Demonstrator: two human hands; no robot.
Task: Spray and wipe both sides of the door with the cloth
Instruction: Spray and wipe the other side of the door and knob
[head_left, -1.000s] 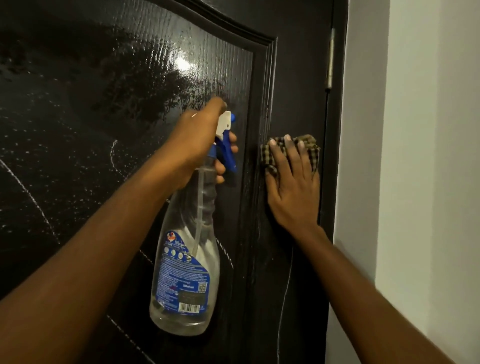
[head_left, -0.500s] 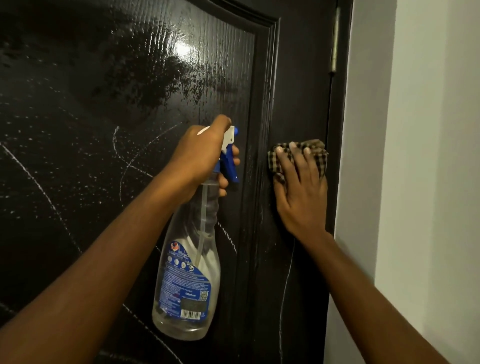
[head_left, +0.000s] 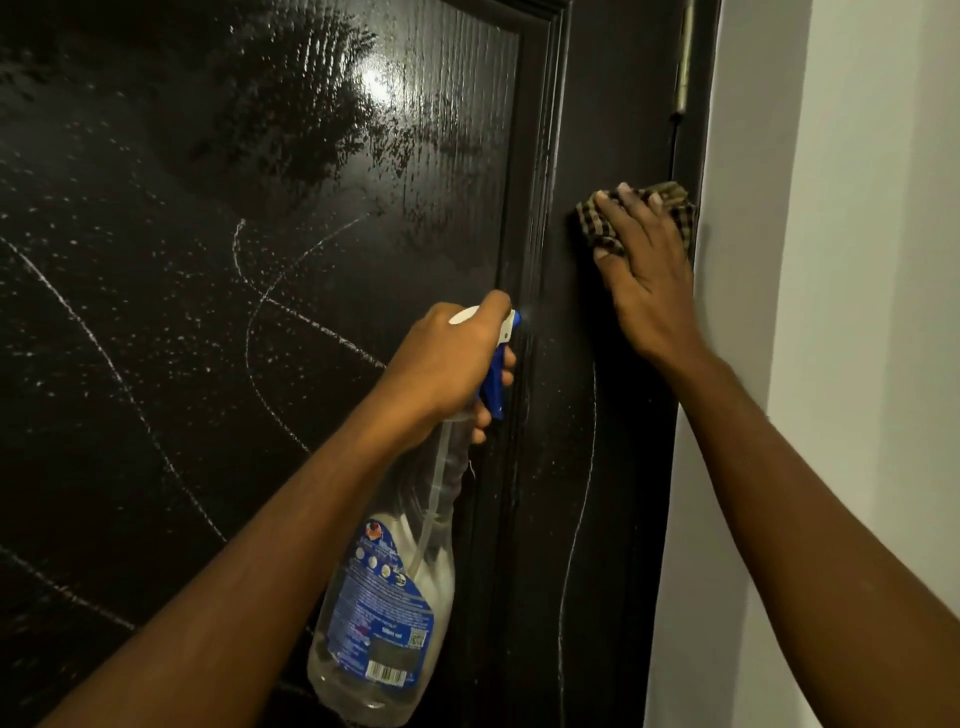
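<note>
- Filling most of the view, the dark door (head_left: 322, 218) is seen close up, its raised panel glossy and wet near the top, where a light is reflected.
- Fine white droplets and thin curved white streaks are spread over the lower part of the panel and down the flat stile to its right.
- The checked cloth (head_left: 602, 228) is pressed flat against that stile, near the hinge edge and above the level of the bottle.
- The cloth is covered by the right hand (head_left: 644, 275), whose fingers (head_left: 615, 208) are spread apart and laid over the fabric, palm to the door; only the cloth's edges are visible around them.
- The spray bottle (head_left: 382, 597) is held by its neck in the left hand (head_left: 447, 358), with the fingers closed around it and curled over the blue trigger (head_left: 496, 384).
- The white nozzle is pointed at the moulding between panel and stile, just beside it; a faint mist is seen at its tip.
- The clear bottle body hangs down below the hand, with a blue label facing the camera and a little liquid at the bottom.
- A metal hinge (head_left: 684, 62) is seen at the door's upper right edge, against the dark frame.
- A pale wall (head_left: 857, 312) lies to the right of the frame.
</note>
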